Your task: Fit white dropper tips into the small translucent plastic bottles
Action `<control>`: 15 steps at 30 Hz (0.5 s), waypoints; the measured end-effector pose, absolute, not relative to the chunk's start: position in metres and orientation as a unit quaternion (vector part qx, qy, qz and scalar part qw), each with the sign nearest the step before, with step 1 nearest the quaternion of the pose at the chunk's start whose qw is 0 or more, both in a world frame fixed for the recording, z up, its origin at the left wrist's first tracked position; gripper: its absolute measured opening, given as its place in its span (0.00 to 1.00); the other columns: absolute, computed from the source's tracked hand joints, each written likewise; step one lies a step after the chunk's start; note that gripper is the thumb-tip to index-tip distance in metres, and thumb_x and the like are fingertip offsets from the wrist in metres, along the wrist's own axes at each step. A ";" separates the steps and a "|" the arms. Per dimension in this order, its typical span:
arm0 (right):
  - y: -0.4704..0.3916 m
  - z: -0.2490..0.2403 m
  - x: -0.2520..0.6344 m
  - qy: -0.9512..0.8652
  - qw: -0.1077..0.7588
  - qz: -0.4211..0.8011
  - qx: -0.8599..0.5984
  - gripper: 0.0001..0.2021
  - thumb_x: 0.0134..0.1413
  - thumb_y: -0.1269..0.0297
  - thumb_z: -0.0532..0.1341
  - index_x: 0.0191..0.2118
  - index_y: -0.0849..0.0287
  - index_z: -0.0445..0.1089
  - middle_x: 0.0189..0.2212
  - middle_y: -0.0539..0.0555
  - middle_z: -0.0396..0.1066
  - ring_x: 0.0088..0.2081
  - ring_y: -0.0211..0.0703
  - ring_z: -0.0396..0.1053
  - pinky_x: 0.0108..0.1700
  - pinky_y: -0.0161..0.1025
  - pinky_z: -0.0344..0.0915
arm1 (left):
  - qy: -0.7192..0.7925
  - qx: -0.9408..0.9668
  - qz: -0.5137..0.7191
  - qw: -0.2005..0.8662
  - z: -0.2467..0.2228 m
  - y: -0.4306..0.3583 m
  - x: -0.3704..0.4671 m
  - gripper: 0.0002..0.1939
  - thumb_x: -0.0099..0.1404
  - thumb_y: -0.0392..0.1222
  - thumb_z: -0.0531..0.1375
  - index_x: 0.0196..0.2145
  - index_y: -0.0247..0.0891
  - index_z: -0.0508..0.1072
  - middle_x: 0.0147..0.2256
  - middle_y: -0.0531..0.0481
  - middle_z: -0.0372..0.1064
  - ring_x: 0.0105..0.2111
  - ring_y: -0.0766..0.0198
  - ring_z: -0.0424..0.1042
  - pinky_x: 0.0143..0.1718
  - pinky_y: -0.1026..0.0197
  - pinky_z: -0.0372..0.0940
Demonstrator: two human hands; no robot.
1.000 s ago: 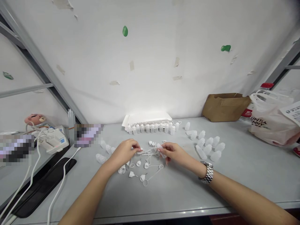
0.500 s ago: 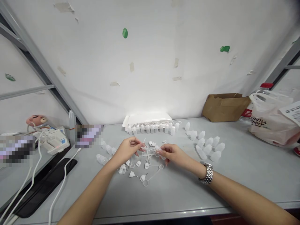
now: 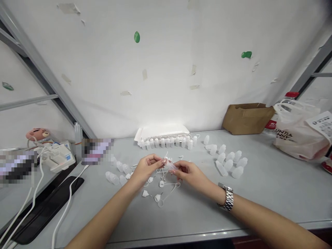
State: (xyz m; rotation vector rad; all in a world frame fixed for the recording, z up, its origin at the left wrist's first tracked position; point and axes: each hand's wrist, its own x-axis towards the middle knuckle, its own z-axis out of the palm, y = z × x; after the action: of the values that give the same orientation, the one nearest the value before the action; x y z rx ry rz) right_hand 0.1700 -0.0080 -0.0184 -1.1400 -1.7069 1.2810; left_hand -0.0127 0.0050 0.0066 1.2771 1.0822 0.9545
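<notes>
Pink figure (image 3: 37, 133): sitting far left of the capped row (image 3: 171, 142), beside white cables.
Left cluster (image 3: 114, 179): frosted bottles are lying in front of the row, off its left end.
Left hand (image 3: 145, 169): in front of the row, its thumb and fingertips are pressing together, seemingly on a small white piece (image 3: 166, 154) at the bottle's upper end.
White caps (image 3: 157, 197): some with thin metal tips, some with looped straps, they are lying scattered in front of the row.
Held bottle (image 3: 171, 166): small, translucent, milky, it is tilting between both hands, in front of the row.
Right hand (image 3: 193, 174): thumb and fingers are clamping the bottle's body.
Right cluster (image 3: 229, 164): more frosted bottles are lying off the row's right end.
Cardboard box (image 3: 247, 119): standing right of the row, plain brown.
Plastic bag (image 3: 295, 140): slumping far right of the row; I'm reading "UNTEA" over "NNY", with smaller print blurring beneath.
Paper slip (image 3: 321, 125): hanging on the bag, its print staying too small for me.
</notes>
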 end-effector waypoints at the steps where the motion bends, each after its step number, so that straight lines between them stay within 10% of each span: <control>1: -0.009 -0.018 0.170 -0.661 0.356 0.490 -0.443 0.13 0.50 0.55 0.59 0.32 0.61 0.69 0.22 0.49 0.65 0.25 0.37 0.62 0.28 0.34 0.60 | 0.463 0.540 0.413 0.569 0.008 0.004 -0.012 0.12 0.51 0.48 0.63 0.27 0.36 0.69 0.31 0.46 0.75 0.35 0.61 0.72 0.40 0.58 0.63; 15: -0.016 -0.015 0.164 -0.701 0.367 0.337 -0.510 0.09 0.51 0.58 0.58 0.31 0.58 0.67 0.23 0.49 0.64 0.25 0.37 0.60 0.28 0.35 0.58 | 0.471 0.523 0.457 0.544 0.007 -0.002 -0.004 0.17 0.48 0.46 0.65 0.36 0.37 0.74 0.38 0.45 0.76 0.41 0.55 0.72 0.44 0.56 0.64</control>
State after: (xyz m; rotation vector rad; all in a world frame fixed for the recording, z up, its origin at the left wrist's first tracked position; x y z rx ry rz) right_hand 0.1641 -0.0164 -0.0149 -1.3089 -1.8011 0.8667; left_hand -0.0041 -0.0017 0.0066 1.2399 1.1183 1.0849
